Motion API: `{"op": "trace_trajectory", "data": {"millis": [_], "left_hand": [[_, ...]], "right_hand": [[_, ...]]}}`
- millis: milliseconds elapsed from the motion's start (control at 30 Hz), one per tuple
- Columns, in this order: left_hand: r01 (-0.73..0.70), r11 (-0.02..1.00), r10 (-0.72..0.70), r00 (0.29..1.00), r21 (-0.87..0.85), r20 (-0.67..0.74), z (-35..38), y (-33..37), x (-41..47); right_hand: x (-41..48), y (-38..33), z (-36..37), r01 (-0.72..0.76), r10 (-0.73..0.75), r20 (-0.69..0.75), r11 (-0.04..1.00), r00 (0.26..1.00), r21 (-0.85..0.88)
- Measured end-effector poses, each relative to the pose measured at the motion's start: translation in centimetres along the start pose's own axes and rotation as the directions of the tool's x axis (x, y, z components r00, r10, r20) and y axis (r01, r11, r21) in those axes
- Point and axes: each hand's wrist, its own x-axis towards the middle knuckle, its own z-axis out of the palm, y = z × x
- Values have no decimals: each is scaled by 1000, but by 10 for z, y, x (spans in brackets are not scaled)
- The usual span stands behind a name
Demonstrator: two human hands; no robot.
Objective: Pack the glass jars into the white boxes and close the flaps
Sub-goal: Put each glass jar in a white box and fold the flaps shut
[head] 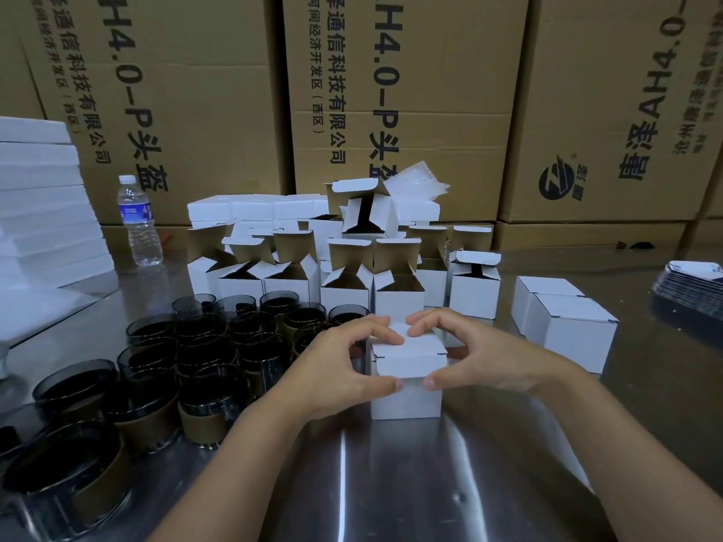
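The person's left hand (pixel 340 365) and right hand (pixel 481 354) pinch one white box (pixel 407 402) from either side. The fingers of each hand curl over the lid and the thumbs press against the upper edge of the front face, their tips close together. The lid lies flat and the box looks closed. It stands upright on the shiny metal table (pixel 391 487), directly in front of the person. Just to its left, touching or nearly touching the left hand, is a dense cluster of dark glass jars (pixel 211 346) with brown bands around their lower halves, reaching to the near left edge of the table. Behind the held box stands a group of open white boxes (pixel 344 285) with their flaps raised, some stacked on others, and a piece of bubble wrap (pixel 420 181) sticks up from the top of the pile. To the right, apart from the hands, two closed white boxes (pixel 567 330) sit side by side. Further right lies a stack of dark flat cards (pixel 690 285). On the far left stand a water bottle (pixel 139 221) and a stack of white foam sheets (pixel 39 205). Large brown cartons (pixel 410 91) with printed lettering fill the background.
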Motion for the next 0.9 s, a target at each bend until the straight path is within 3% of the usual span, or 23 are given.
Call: {"op": "trace_trajectory", "data": {"millis": [233, 900], "left_hand": [[-23, 998, 20, 998, -63, -53, 0, 1, 1], [4, 993, -15, 996, -119, -89, 3, 0, 3]], "right_hand": [[0, 0, -2, 37, -28, -73, 991, 997, 125], [-1, -6, -3, 49, -44, -63, 995, 997, 83]]}}
